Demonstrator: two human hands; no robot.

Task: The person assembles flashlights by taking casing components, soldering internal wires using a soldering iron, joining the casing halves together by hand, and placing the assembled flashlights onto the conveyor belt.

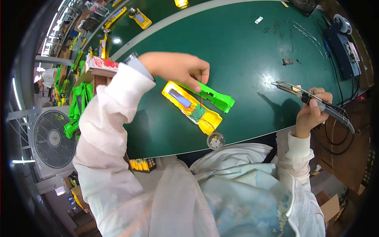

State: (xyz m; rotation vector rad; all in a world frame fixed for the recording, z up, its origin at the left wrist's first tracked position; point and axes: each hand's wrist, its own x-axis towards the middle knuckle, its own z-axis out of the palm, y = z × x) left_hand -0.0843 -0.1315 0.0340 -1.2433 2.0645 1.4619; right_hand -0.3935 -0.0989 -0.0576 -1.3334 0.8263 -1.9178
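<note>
My left hand is closed at the upper edge of a green plastic housing half, thumb against it; the fingertips are partly hidden. Right beside lies a yellow housing half, inner side up. It holds a blue-violet battery cell and a small green circuit board. Thin wires lead from the board to a round lamp head at the table's near edge; a red wire rises toward the green half. In my right hand is a soldering iron, its tip pointing left over the table.
A blue soldering station with a solder reel stands at the right. Small dark and white bits lie on the green table. Left are a cardboard box, green housings and a fan. Yellow lamps lie beyond a rail.
</note>
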